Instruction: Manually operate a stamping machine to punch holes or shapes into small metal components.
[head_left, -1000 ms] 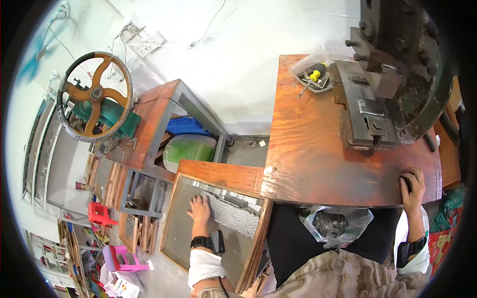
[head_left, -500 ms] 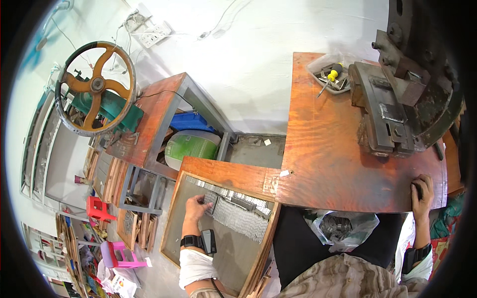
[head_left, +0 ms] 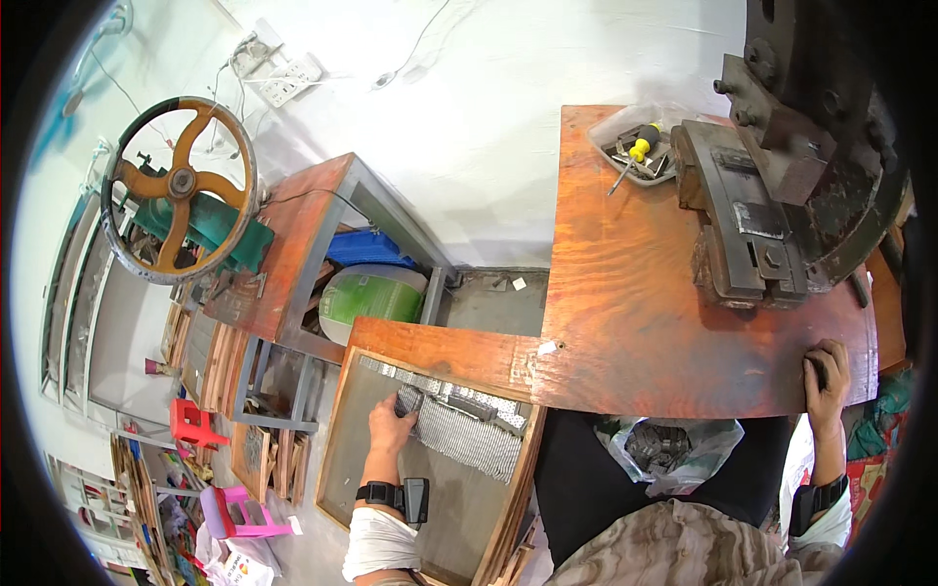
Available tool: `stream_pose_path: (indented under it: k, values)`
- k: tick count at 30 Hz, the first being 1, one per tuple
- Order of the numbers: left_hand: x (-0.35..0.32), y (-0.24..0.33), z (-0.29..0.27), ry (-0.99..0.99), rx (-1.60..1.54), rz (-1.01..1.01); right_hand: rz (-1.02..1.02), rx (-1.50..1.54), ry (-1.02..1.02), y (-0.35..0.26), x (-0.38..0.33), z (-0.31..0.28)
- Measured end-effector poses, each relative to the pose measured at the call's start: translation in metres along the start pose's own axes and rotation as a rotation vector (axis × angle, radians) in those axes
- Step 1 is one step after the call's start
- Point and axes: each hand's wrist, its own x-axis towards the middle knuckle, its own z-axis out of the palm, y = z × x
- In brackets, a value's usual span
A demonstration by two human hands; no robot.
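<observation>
At the far left we see a large spoked handwheel (head_left: 179, 186) in orange and black, mounted on a green machine body (head_left: 220, 234) beside a rust-coloured side bench (head_left: 303, 230). Under that bench sit a blue crate (head_left: 363, 249) and a green and white sack (head_left: 373, 293). Lower left, on the floor, stand a red plastic stool (head_left: 191, 425) and a pink one (head_left: 239, 513).

Moving right, a shallow wooden tray (head_left: 430, 344) with a grey bottom lies low beside our knees. Our left hand (head_left: 389, 428), with a black wrist strap carrying a small device (head_left: 412, 498), reaches down into it. The fingers (head_left: 403, 402) are curled narrow around a small bundle of metal strips (head_left: 410, 398), lifted at the left end of a packed row of the same silvery strips (head_left: 467, 430) that lies across the tray's upper part.

Further right, the main wooden bench (head_left: 635, 322) spreads out, orange-brown and worn. At its far edge a clear tray (head_left: 640, 154) holds a yellow-handled screwdriver (head_left: 638, 148) and small metal bits. A heavy dark press (head_left: 801, 166) stands on the bench's right part. Below the bench's near edge a clear plastic bag (head_left: 669, 449) of dark parts rests on our lap.

At the far right, our right hand (head_left: 829, 376) grips the bench's near edge, fingers wrapped over the top.
</observation>
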Motion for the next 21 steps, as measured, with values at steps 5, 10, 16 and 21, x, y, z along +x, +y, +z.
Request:
stream_pose_path:
  k: [5, 10, 16, 21]
  values:
    - [0.019, -0.007, 0.010, 0.018, -0.168, -0.211, 0.009, -0.055, 0.047, 0.004, -0.006, -0.011]
    - [-0.003, 0.083, -0.079, 0.002, -0.837, -0.202, -0.045, -0.029, 0.075, -0.009, 0.008, -0.003]
    - [-0.005, 0.345, -0.123, -0.280, -0.789, 0.426, -0.054, -0.026, 0.096, -0.008, 0.004, -0.015]
    - [-0.024, 0.485, -0.117, -0.149, -0.594, 0.663, -0.084, 0.012, 0.104, 0.001, 0.001, -0.019]
